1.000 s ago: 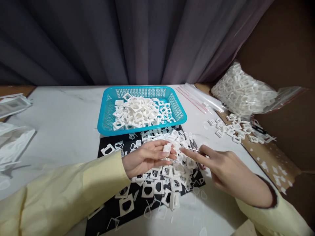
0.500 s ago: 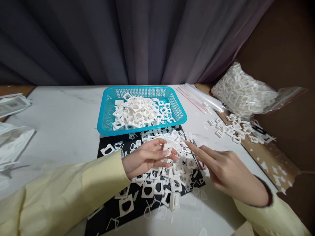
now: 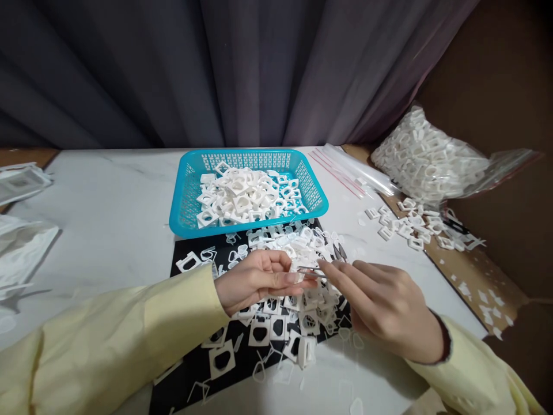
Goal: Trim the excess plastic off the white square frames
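Between its thumb and fingers, my left hand (image 3: 257, 282) pinches a small white plastic piece (image 3: 297, 277), mostly hidden by the fingertips. My right hand (image 3: 386, 302) is closed on thin metal tweezers (image 3: 311, 271), whose tips reach the piece by the left fingertips. Both hands are over a heap of white plastic frames (image 3: 305, 245) with cut-out openings, spread on a black mat (image 3: 181, 386). A small pair of scissors (image 3: 340, 252) lies at the heap's right side, its handles hidden by my right hand.
A blue plastic basket (image 3: 176, 216) holding many white frames stands behind the mat. To the right are flat zip bags (image 3: 354, 173), a full clear bag (image 3: 427, 158) and loose white pieces (image 3: 410, 227). A white bag (image 3: 23, 248) lies at left.
My right hand has moved left and the tweezers' tips have come up to the white piece. My left hand has turned the piece a little while staying in nearly the same place.
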`<state>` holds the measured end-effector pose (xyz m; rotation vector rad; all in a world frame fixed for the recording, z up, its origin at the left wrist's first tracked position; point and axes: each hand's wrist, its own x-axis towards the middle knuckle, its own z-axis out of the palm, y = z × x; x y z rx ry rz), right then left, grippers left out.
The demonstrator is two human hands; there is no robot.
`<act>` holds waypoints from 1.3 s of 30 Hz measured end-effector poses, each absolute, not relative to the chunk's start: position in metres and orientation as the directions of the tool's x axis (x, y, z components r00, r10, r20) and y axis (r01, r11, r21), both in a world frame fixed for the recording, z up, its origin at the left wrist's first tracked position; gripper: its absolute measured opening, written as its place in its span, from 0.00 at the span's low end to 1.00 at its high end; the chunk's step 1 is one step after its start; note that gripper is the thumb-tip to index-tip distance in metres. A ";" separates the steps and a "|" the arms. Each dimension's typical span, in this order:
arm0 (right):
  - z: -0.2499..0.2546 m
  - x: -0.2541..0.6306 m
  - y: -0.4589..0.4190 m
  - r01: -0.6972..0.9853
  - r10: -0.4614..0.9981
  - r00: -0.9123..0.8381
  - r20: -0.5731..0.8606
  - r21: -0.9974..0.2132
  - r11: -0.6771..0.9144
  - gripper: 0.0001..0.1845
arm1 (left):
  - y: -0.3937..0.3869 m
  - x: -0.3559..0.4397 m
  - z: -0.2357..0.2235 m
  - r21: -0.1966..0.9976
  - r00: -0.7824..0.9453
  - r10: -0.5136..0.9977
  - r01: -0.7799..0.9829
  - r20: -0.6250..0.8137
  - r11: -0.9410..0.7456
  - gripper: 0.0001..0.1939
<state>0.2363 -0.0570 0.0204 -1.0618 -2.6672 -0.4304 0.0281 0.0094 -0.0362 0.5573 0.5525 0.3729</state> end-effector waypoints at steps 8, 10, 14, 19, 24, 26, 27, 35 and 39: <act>0.015 0.236 -0.058 0.682 0.609 -0.729 0.312 0.251 0.687 0.22 | 0.009 0.028 -0.035 0.596 0.766 0.479 -0.158 -0.429 0.787 0.11; 0.014 0.235 -0.058 0.686 0.609 -0.725 0.323 0.261 0.679 0.22 | 0.009 0.028 -0.036 0.612 0.754 0.493 -0.155 -0.434 0.775 0.11; 0.014 0.229 -0.056 0.709 0.634 -0.706 0.316 0.303 0.637 0.21 | 0.009 0.029 -0.036 0.667 0.714 0.550 -0.156 -0.433 0.728 0.11; 0.014 0.225 -0.057 0.741 0.683 -0.669 0.292 0.329 0.585 0.23 | 0.006 0.031 -0.037 0.780 0.642 0.665 -0.161 -0.382 0.604 0.10; 0.013 0.222 -0.060 0.749 0.709 -0.656 0.258 0.334 0.572 0.24 | 0.000 0.032 -0.038 0.882 0.513 0.803 -0.168 -0.304 0.441 0.08; 0.014 0.221 -0.061 0.742 0.702 -0.664 0.257 0.340 0.577 0.23 | -0.003 0.033 -0.038 0.899 0.483 0.830 -0.170 -0.280 0.403 0.09; 0.014 0.221 -0.061 0.739 0.697 -0.667 0.262 0.344 0.579 0.23 | -0.003 0.034 -0.037 0.901 0.477 0.835 -0.176 -0.273 0.396 0.10; 0.021 0.215 -0.058 0.699 0.683 -0.701 0.205 0.392 0.598 0.13 | -0.006 0.034 -0.040 0.939 0.453 0.873 -0.184 -0.182 0.291 0.11; 0.025 0.222 -0.058 0.710 0.689 -0.696 0.204 0.343 0.616 0.16 | -0.006 0.033 -0.042 0.941 0.472 0.865 -0.185 -0.170 0.285 0.10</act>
